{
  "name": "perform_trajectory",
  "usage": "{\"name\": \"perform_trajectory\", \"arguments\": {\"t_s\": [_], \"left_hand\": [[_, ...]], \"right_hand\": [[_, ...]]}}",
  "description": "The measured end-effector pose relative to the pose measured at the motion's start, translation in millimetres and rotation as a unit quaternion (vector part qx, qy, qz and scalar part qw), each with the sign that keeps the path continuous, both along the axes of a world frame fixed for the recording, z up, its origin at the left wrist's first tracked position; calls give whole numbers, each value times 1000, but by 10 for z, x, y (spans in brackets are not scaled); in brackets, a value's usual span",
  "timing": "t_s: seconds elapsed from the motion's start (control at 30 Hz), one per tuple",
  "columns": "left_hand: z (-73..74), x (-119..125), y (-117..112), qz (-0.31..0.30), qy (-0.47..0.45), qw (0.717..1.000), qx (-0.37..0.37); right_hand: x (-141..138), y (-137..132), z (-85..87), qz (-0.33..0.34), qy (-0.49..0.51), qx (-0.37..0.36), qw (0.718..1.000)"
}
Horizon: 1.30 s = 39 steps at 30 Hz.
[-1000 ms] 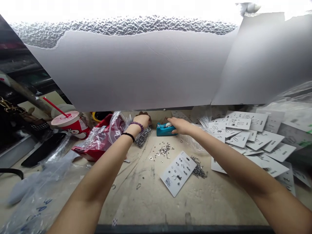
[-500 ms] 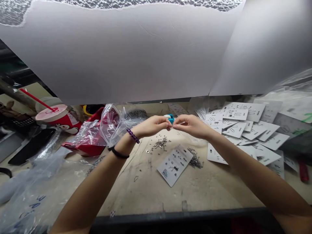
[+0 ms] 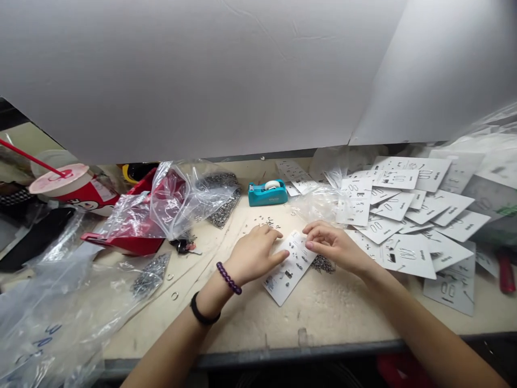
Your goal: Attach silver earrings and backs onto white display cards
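A white card (image 3: 293,277) with small metal parts fixed to it lies tilted on the table between my hands. My left hand (image 3: 256,253) reaches over the card's left edge, its thumb above the card and apart from the fingers. Just past its fingertips is a scatter of tiny metal pieces (image 3: 264,220). At the card's upper right corner is my right hand (image 3: 335,247), fingers bent and thumb slightly apart, with nothing visible between them. Another heap of small metal pieces (image 3: 322,263) sits below that hand, beside the card.
A teal tape dispenser (image 3: 267,195) stands behind the hands. Many overlapping white cards (image 3: 404,215) fill the right side. To the left are a red scoop-like tray (image 3: 121,242), plastic bags (image 3: 76,307) of metal parts and a cup with a straw (image 3: 81,188). White board (image 3: 202,81) hangs overhead.
Both hands have come down from a raised position, where their fingertips met near the tape dispenser, to the card. They are now apart. The view has shifted too.
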<state>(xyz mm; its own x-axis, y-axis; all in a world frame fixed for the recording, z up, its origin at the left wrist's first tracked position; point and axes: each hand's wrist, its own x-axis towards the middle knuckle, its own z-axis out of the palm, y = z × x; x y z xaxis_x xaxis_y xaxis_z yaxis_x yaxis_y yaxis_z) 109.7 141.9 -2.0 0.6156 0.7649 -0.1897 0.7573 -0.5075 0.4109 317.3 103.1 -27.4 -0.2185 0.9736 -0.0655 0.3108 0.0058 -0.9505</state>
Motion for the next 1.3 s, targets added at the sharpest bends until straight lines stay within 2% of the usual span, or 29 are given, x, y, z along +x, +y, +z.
{"name": "perform_trajectory", "arguments": {"t_s": [0.23,0.37,0.47,0.63,1.03,1.3], "left_hand": [[-139,13,-41,22,-79,995,-51],[-178,32,-106,67,-156,985,23],[-190,46,-136,48,-181,981,54],[-245,58,-159,-24,-173,983,55],[-305,94,-168,-23,-148,985,85],[-266,134,-204,-4,-132,990,44]], "right_hand": [[-60,-15,-21,19,-71,27,997],[-71,-26,-65,23,-87,49,995],[-80,-31,-89,29,-91,56,994],[-113,-33,-91,16,-99,56,993],[-120,-46,-90,27,-138,58,988],[-122,-35,-112,48,-160,87,982]]}}
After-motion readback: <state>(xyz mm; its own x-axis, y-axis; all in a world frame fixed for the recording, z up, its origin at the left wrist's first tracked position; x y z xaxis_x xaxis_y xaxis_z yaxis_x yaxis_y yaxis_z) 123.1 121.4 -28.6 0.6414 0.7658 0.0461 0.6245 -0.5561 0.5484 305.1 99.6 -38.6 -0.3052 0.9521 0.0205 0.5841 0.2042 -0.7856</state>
